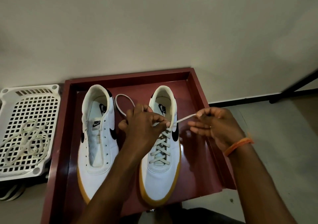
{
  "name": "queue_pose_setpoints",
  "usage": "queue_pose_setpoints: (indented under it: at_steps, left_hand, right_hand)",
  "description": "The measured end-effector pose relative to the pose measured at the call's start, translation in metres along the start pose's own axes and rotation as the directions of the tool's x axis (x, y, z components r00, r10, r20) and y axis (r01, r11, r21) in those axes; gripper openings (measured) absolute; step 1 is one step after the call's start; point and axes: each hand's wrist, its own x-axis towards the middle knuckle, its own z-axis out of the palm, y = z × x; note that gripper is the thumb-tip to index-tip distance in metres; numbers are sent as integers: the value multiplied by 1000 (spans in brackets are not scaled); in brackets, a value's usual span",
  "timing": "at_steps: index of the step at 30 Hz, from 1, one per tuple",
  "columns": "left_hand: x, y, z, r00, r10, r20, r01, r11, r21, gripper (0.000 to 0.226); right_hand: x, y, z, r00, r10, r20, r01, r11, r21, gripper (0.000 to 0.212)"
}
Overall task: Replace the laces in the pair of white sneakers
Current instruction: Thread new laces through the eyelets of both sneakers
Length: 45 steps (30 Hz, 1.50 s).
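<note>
Over the right sneaker (161, 155), both hands pinch the lace (185, 118): left hand (144, 122) at the eyelet, right hand (213, 122) best drawing it evenly taut.

Dark red tray (197, 86) centre, white perforated basket (10, 93) left, black bars (292, 87) far right, pale wall (154, 25) behind

Two bare forearms, no sleeves in view.
Left hand (143, 122): no ring or band visible; wrist bare.
Right hand (213, 124): thin ring (210, 127) on one finger, metal, detail too small to tell.
Right wrist: orange thread band (238, 145), several strands wound together, a loose end sticking out at the outer side.
</note>
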Motion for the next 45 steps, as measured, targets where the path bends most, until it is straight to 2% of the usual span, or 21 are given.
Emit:
queue_pose_setpoints:
  at_steps: [3,5,7,10,14,17,19,21,23,25,27,28,30,32,34,36,38,40,42,43,45]
  left_hand:
    - [0,2,-1,1000,-18,23,19,999,-35,8]
    - [-1,3,-1,1000,-18,20,19,999,-44,7]
    - [-2,3,-1,999,-22,25,22,999,-40,5]
    - [-1,2,1,999,-21,24,22,999,-36,5]
    - [-1,2,2,1000,-13,26,14,1000,-27,9]
    - [-2,-1,0,1000,4,21,-5,999,54,12]
    - [-1,-4,-2,1000,8,12,-9,997,80,12]
    - [-1,-5,-2,1000,0,15,-1,998,67,14]
    - [-2,-4,-1,999,4,32,-6,999,49,13]
    - [-1,-4,-4,997,18,78,-20,1000,24,11]
    - [1,-9,-12,982,48,181,-40,998,-48,23]
    - [3,-13,-18,974,73,213,-46,990,-132,29]
    - [7,-20,-30,976,133,172,-79,954,-289,24]
    - [12,-30,-35,974,209,84,-181,949,-258,48]
    - [14,-36,-34,959,274,76,-258,951,-170,64]
    - [16,-42,-31,946,308,102,-291,944,-153,73]
    - [16,-44,-28,950,280,138,-252,949,-190,78]
    - [14,-44,-28,952,279,123,-250,945,-211,78]
    - [14,-44,-27,953,286,103,-260,942,-211,75]
    - [13,-43,-26,954,283,98,-258,942,-214,73]
    - [14,-44,-25,956,279,94,-251,939,-235,69]
  right_hand:
    - [5,-5,-14,975,-29,-220,78,973,218,21]
    - [6,0,-7,961,-19,-277,91,964,251,19]
    - [3,5,11,985,29,-173,-1,987,162,10]
    - [-5,14,33,992,106,75,-101,992,-69,34]
    - [-10,20,43,991,-105,84,119,975,-185,24]
    - [-6,17,34,975,-197,108,220,931,-292,10]
    - [3,15,20,956,-292,1,270,882,-386,11]
    - [13,13,0,904,-385,-188,303,884,-356,15]
    - [18,13,-14,856,-417,-304,321,892,-319,16]
    - [18,15,-12,895,-360,-263,286,916,-281,11]
    - [13,18,3,978,-199,-67,180,958,-223,18]
    - [11,20,10,990,-134,36,139,962,-233,25]
    - [7,24,21,981,-130,144,172,925,-339,31]
    - [5,28,28,963,-231,141,269,870,-414,23]
    - [3,30,32,937,-309,162,349,823,-448,8]
    - [3,29,31,933,-303,192,359,812,-461,6]
    - [8,26,21,959,-261,110,284,885,-370,7]
    - [13,21,6,977,-205,-59,193,967,-166,8]
    - [14,18,-3,973,-151,-173,143,988,-54,10]
    - [14,18,-3,977,-118,-177,112,993,-41,13]
    - [11,18,5,997,-33,-76,31,999,-22,20]
